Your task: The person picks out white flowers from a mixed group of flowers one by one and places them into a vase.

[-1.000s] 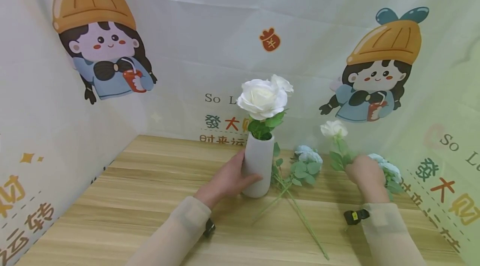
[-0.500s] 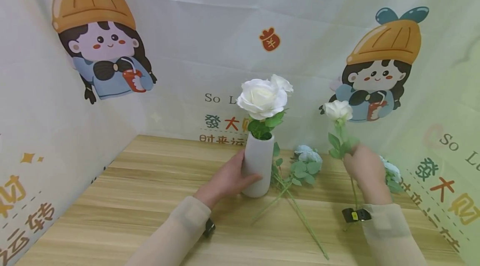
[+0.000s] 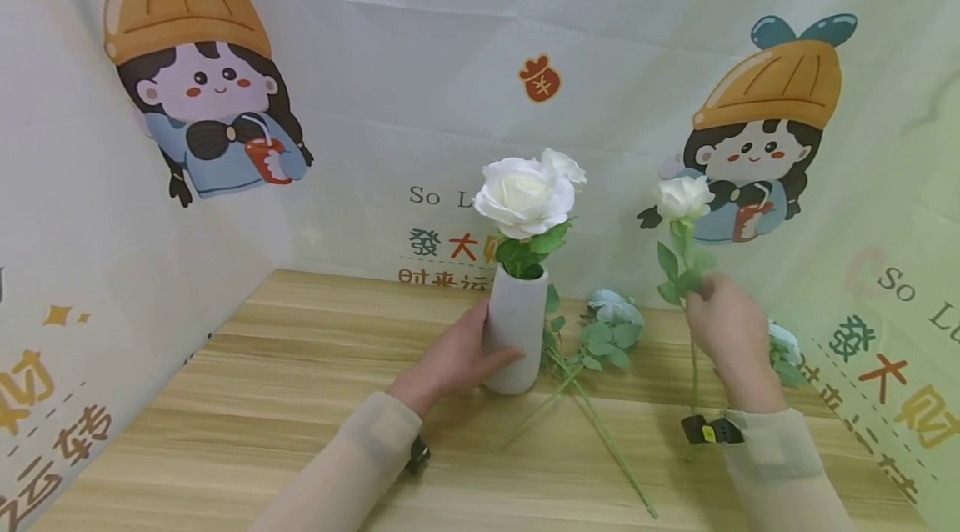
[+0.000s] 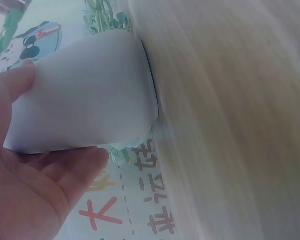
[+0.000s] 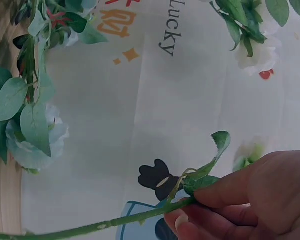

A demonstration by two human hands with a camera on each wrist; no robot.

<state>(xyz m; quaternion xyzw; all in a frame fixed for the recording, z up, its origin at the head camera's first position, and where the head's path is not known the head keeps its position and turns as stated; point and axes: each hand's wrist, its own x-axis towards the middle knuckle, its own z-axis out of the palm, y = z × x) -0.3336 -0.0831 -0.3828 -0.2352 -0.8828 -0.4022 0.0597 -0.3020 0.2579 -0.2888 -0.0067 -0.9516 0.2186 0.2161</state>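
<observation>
My left hand [image 3: 453,365] grips a white vase [image 3: 519,332] that stands upright on the wooden table. In the left wrist view, thumb and fingers lie on opposite sides of the vase [image 4: 84,95]. White roses [image 3: 525,197] with green leaves rise from its mouth. Off to the right, my right hand [image 3: 731,340] holds a single white rose [image 3: 684,198] upright, bloom at the top. The right wrist view shows thumb and fingertips pinching its green stem [image 5: 104,225] just by a leaf. The lower stem hangs down past the wrist.
Right of the vase lies a pale blue flower [image 3: 617,311], with long green stems [image 3: 600,424] crossing on the table [image 3: 300,399]. Another blue flower [image 3: 785,344] lies partly hidden behind the right hand. A printed cloth [image 3: 390,98] hangs close behind and along both sides.
The right hand has raised the white rose and turned it more upright; its stem now shows below the hand. The left hand and vase have stayed in place.
</observation>
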